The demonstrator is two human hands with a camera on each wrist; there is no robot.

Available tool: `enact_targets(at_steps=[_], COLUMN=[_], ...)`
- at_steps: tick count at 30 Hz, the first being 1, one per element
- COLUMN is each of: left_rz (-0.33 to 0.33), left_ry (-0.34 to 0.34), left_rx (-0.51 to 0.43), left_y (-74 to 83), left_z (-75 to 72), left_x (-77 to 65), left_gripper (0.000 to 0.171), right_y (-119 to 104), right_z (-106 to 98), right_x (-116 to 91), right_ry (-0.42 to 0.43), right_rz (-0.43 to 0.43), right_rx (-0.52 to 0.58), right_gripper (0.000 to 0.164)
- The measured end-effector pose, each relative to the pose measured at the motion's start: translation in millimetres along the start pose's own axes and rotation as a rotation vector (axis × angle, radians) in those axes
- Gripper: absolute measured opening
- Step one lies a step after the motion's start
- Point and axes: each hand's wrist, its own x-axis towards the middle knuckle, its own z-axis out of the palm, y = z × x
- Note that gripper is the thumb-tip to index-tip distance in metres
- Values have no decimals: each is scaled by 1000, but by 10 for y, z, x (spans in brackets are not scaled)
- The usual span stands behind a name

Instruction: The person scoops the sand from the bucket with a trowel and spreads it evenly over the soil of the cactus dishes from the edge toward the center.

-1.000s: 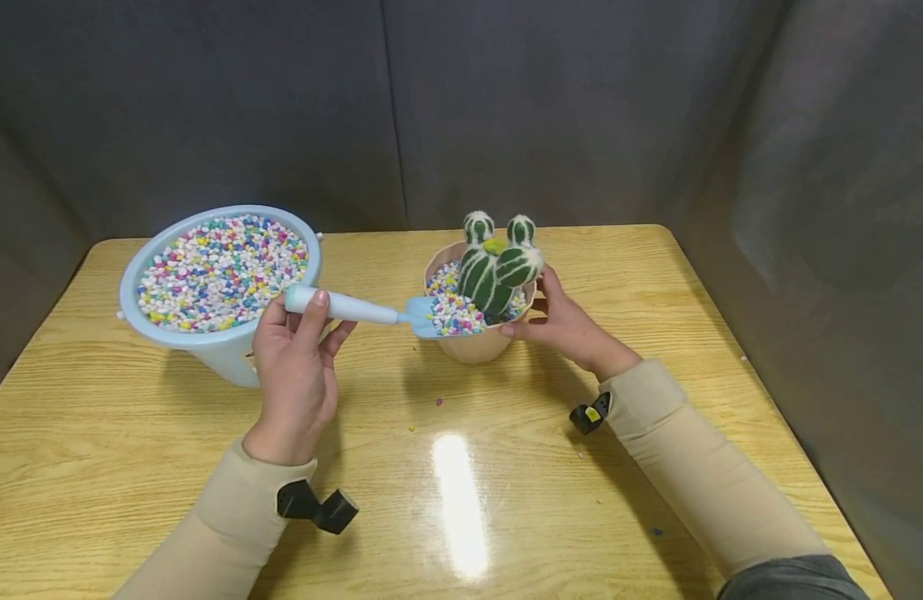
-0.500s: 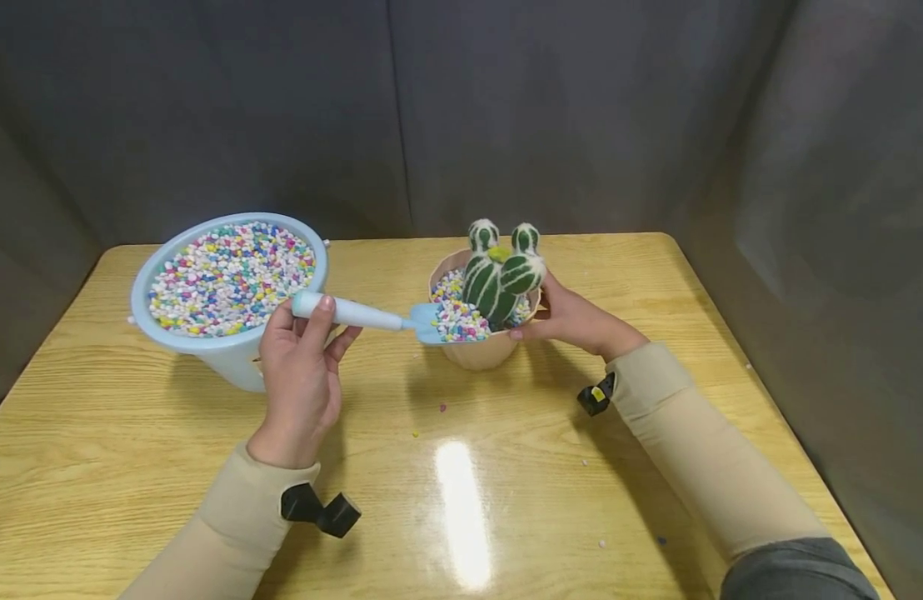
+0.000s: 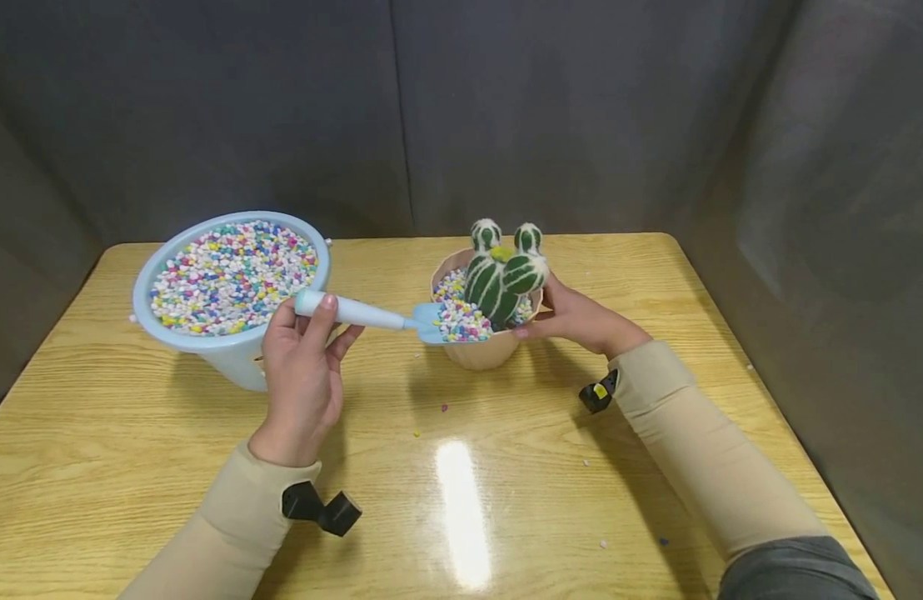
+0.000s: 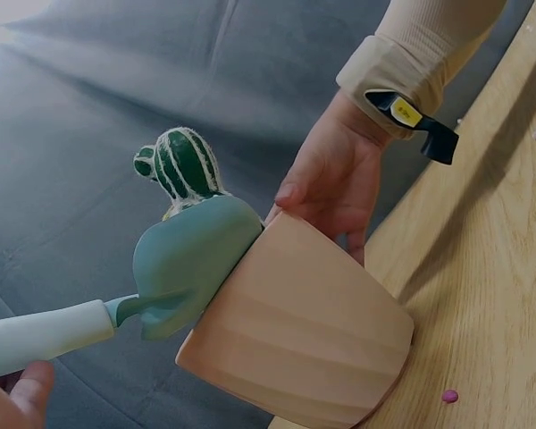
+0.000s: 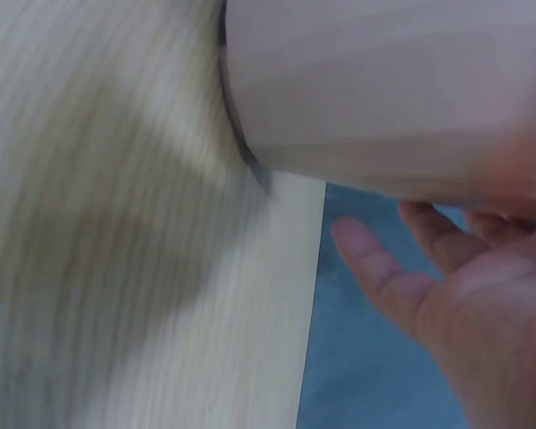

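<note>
In the head view my left hand grips the pale blue handle of a small trowel, thumb on top. Its blade carries colourful pebbles and sits level at the near left rim of a peach flower pot. A green artificial cactus with white fuzzy stripes stands in the pot, with more pebbles around it. My right hand holds the pot's right side, thumb at the near rim. In the left wrist view the trowel's underside meets the rim. The right wrist view shows fingers beside the pot.
A light blue bucket full of mixed pebbles stands at the back left, behind my left hand. A few stray pebbles lie on the wooden table. Dark grey panels enclose the back and sides.
The head view has shifted slightly, so everything sits a little lower and further right. Both hands, the trowel and the pot keep nearly the same places relative to each other.
</note>
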Motion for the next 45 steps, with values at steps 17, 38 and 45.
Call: enact_targets(at_steps=[17, 38, 45], left_rz=[18, 21, 13], left_ry=[-13, -5, -1], left_rx=[-5, 5, 7], left_y=[-5, 15, 40], left_z=[7, -15, -30], left_x=[-16, -40, -42], left_gripper=[6, 8, 17], right_y=[-38, -48, -66], right_z=[-24, 257, 314], right_x=[-32, -68, -86], right_ry=[-2, 210, 237], right_rz=[32, 39, 44], right_rx=[-39, -74, -87], right_gripper=[104, 106, 108])
